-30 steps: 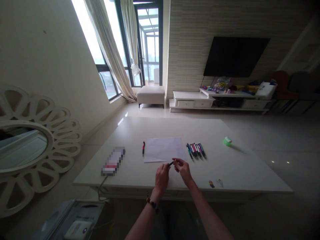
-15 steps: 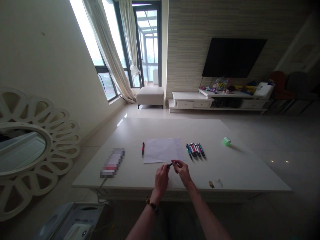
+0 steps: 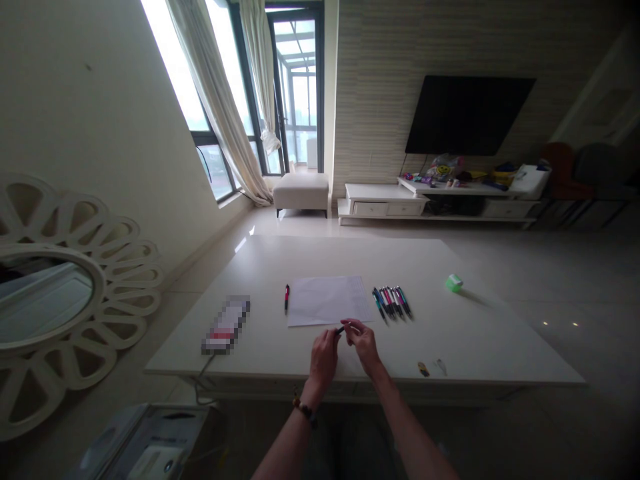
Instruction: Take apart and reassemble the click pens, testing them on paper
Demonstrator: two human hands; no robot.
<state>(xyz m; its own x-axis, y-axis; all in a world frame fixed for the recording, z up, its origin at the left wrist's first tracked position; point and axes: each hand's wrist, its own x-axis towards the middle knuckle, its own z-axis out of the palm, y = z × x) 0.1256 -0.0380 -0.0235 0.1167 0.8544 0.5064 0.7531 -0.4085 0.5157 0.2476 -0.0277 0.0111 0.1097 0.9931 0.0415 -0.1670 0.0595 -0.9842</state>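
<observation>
Both hands meet over the near part of the white table, just below a sheet of white paper [image 3: 327, 300]. My left hand [image 3: 325, 353] is closed on a small dark pen-like piece [image 3: 341, 329]. The fingers of my right hand [image 3: 362, 341] are pinched at the other end of that same piece. To the right of the paper several pens [image 3: 392, 303] of different colours lie side by side. A single red and black pen [image 3: 287, 299] lies left of the paper.
A blurred-out phone-like object [image 3: 226, 325] with a cable lies at the table's left. On the right stands a small green and white item [image 3: 454, 283]. Near the front edge are a small brown piece [image 3: 423, 369] and a clear one [image 3: 440, 366].
</observation>
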